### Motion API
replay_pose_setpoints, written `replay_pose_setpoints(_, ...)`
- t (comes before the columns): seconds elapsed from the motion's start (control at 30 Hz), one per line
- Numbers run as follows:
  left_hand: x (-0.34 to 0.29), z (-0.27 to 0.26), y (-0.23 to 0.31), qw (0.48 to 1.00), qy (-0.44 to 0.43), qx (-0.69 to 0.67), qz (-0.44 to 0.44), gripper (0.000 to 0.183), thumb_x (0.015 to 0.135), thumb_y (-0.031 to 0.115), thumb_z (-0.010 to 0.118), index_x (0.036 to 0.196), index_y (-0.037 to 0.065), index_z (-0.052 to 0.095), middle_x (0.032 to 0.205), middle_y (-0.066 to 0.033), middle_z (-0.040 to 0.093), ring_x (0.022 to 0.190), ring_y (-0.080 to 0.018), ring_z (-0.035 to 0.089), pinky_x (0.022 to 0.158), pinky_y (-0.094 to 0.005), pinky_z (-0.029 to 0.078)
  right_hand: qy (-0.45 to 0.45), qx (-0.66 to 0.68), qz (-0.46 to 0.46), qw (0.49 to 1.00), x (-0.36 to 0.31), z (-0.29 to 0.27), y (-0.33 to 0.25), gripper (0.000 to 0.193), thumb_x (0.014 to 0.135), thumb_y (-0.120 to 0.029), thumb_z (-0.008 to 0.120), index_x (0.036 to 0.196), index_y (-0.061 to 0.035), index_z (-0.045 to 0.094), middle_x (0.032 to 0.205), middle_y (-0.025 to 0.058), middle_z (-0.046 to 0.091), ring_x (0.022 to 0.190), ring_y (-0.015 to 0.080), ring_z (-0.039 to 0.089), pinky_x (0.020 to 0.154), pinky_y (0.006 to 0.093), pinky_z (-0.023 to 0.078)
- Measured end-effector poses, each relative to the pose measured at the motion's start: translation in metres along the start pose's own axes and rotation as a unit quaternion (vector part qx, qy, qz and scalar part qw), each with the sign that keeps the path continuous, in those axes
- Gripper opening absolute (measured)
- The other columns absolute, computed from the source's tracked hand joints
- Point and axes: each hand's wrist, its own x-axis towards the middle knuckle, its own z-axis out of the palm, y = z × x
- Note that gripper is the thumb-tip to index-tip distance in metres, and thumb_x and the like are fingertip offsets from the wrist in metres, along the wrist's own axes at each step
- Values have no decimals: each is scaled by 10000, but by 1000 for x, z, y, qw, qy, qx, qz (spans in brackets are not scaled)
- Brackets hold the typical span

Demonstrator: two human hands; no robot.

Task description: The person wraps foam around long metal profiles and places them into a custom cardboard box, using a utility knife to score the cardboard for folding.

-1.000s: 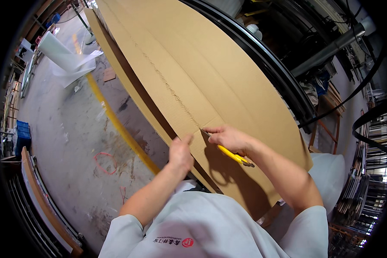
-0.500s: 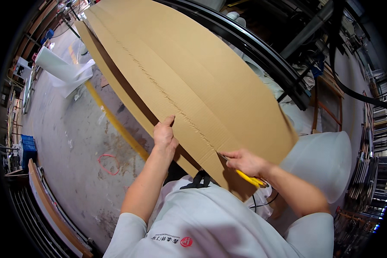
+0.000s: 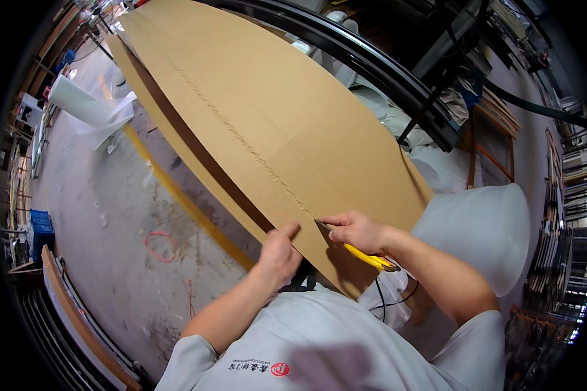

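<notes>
A long sheet of brown cardboard (image 3: 319, 150) stretches from my waist to the far left. A ragged scored line runs along its length, and a folded flap hangs at its left edge. My right hand (image 3: 360, 233) is closed around a yellow-handled utility knife (image 3: 370, 258), its tip at the near end of the scored line; the fingers partly hide the blade. Pinching the left edge of the cardboard near my waist is my left hand (image 3: 282, 255), thumb on top and fingers hidden below.
A large roll of translucent wrap (image 3: 479, 234) stands at the right. Dark metal profiles (image 3: 372, 58) lie beyond the cardboard. On the left floor are a white foam roll (image 3: 78, 101), a yellow line (image 3: 182, 199), a red cord loop (image 3: 160, 247) and a blue crate (image 3: 42, 228).
My left hand has slid along the cardboard edge toward my body, closer to the right hand. The right hand with the knife has shifted slightly left in the view, as has the cardboard.
</notes>
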Motion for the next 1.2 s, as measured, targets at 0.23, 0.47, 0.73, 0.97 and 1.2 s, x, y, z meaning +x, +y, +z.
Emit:
replay_pose_setpoints(0.23,5,-24,-71,994,-101,-46,-1,524,911,-26,576,1423,61,505,1355,-104,600,1275,-289,579,1107,-457,472,39,-22,4,999,-7,9,-4,533,971,-94,575,1500,-40,540,964,4,704,832,70,585,762,259,500)
replay_pose_setpoints(0.47,12,-33,-73,992,-109,-61,-17,529,921,-31,524,1447,11,489,1364,-148,616,1234,-337,616,1066,-489,517,37,-71,42,996,-19,13,-2,565,962,-122,562,1524,-83,527,729,-49,528,676,56,472,610,266,430)
replay_pose_setpoints(0.73,16,-31,-91,993,-102,-58,15,541,947,-14,485,1486,-37,440,1428,-209,584,1272,-393,606,1096,-537,501,19,-93,105,990,-95,8,59,585,949,-120,545,1532,-93,515,719,-65,514,661,53,448,605,255,415)
replay_pose_setpoints(0.97,3,-18,-108,994,-75,-28,69,537,943,-11,490,1478,-37,454,1419,-225,593,1271,-397,610,1088,-542,510,5,-95,58,994,-153,-2,108,599,945,-127,550,1542,-142,503,784,32,630,685,105,525,658,277,463)
replay_pose_setpoints(1.2,6,-22,-123,994,-65,-32,80,434,939,-5,556,1370,-53,560,1328,-184,659,1178,-344,662,1032,-461,551,2,-190,274,943,-274,-8,348,532,904,-196,592,1414,-43,600,1214,288,683,1174,431,640,1048,447,482)
